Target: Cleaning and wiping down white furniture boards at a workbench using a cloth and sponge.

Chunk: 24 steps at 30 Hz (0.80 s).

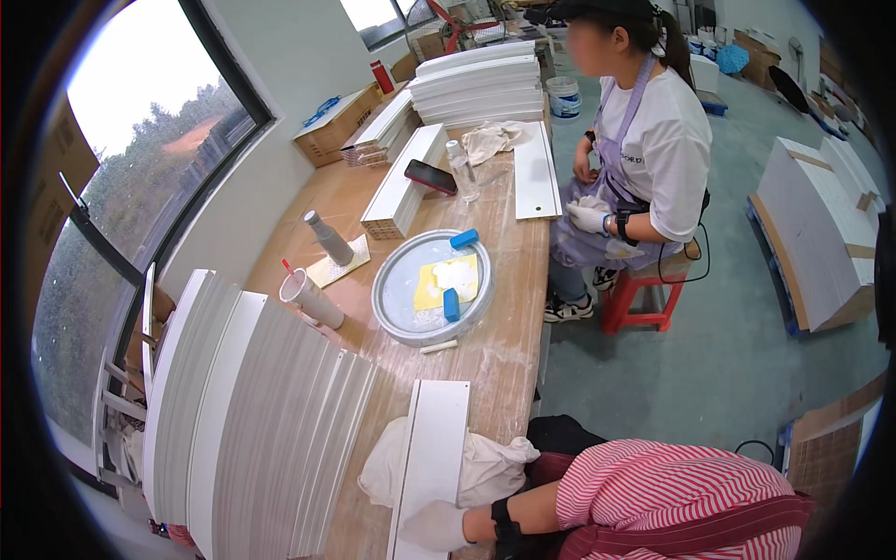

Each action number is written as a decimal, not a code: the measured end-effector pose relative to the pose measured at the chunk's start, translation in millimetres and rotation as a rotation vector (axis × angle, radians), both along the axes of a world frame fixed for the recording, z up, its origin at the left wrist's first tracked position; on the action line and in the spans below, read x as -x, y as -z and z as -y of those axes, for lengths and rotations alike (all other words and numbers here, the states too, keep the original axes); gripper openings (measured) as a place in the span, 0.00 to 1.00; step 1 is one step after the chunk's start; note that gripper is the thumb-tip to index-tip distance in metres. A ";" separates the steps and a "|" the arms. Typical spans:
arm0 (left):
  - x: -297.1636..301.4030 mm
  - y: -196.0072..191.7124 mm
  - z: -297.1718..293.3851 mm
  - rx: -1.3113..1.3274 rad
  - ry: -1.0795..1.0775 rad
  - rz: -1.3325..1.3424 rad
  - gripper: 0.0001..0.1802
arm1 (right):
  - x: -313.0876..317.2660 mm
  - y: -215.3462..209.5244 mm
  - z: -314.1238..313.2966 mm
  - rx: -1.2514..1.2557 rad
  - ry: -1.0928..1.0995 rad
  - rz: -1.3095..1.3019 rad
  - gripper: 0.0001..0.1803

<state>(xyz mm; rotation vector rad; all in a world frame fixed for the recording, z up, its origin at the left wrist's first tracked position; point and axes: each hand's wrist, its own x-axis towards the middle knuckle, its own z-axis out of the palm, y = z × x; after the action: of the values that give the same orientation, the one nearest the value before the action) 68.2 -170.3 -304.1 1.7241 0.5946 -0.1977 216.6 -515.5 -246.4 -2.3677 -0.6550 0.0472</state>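
Observation:
My right hand point(434, 527), in a white glove with a black band at the wrist, comes in from the lower right. It lies across a long white board point(434, 439) near its lower end, with the fingers curled together at the board's left edge. Under the board a crumpled white cloth point(495, 469) spreads over the table edge. My left hand is out of view. Farther up the table sits a round grey tray point(379, 299) holding a yellow sheet point(429, 291) with white paste and two blue blocks point(452, 304). A short white stick point(439, 346) lies just below the tray.
Many white boards stand stacked point(252, 420) at the left; more lie piled point(476, 89) at the far end. A white cup point(311, 297), grey bottle point(329, 238) and phone point(430, 177) are on the table. A co-worker point(644, 140) sits on a red stool point(644, 289).

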 end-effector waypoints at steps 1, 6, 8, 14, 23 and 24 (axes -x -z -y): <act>3.4 5.1 -2.9 -0.056 0.031 0.024 0.29 | 2.0 -3.8 -0.2 -0.037 -0.003 -0.080 0.16; 10.9 30.9 -17.3 -0.408 0.242 0.174 0.28 | -41.6 -23.9 101.2 -0.189 0.501 -0.048 0.14; 14.4 39.8 -30.0 -0.523 0.313 0.247 0.28 | -66.4 -42.1 148.3 -0.026 0.671 -0.151 0.13; 2.3 -75.9 67.4 0.643 -0.334 -0.057 0.27 | -84.9 -35.5 169.5 0.018 0.823 -0.099 0.12; -2.3 -61.3 53.3 0.600 -0.369 -0.068 0.28 | -60.7 -22.3 105.8 -0.066 0.357 -0.102 0.16; -1.9 -61.2 52.1 0.584 -0.390 -0.076 0.28 | -63.4 -19.7 111.6 -0.071 0.356 -0.105 0.16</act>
<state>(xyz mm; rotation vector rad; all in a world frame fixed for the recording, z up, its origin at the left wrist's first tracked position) 70.1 -222.4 -242.8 1.0199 0.8226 -0.1411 280.1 -627.1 -226.6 -2.3601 -0.1769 -0.0076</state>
